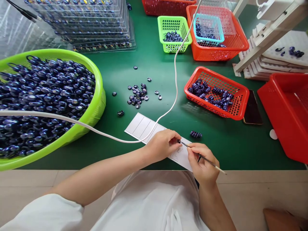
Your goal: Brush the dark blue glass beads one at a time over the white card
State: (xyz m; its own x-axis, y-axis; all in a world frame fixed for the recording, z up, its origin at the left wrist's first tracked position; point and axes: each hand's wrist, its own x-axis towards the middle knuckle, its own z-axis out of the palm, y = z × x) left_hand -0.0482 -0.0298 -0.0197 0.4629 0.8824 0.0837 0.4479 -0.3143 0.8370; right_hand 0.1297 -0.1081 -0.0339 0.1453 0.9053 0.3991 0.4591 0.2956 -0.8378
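While a dark green bench (240, 147) is spreading across the view, pale floor tiles (36, 178) are showing below its near edge. At left, a big lime-green basin (99, 93) is brimming with glossy dark blue pieces; behind it, a stack of clear trays (96, 19) is standing. Toward the far right, a small green basket (174, 48) and a larger red basket (216, 54) are sitting side by side. Nearer, a shallow red basket (216, 112) is holding more dark pieces, with a phone (252, 109) lying just beside it. A white cable (176, 80) is snaking over the bench, crossing a white paper strip (138, 126).

In front of a white top, the person's two hands are meeting above the strip's near half. The left hand (162, 146) is reaching in from the left, its thumb and fingers pinching a small dark piece (179, 141). The right hand (204, 160) is rising from the lower right, its fingers closing pen-style around a thin tool (209, 161), whose dark tip is pointing at the piece.
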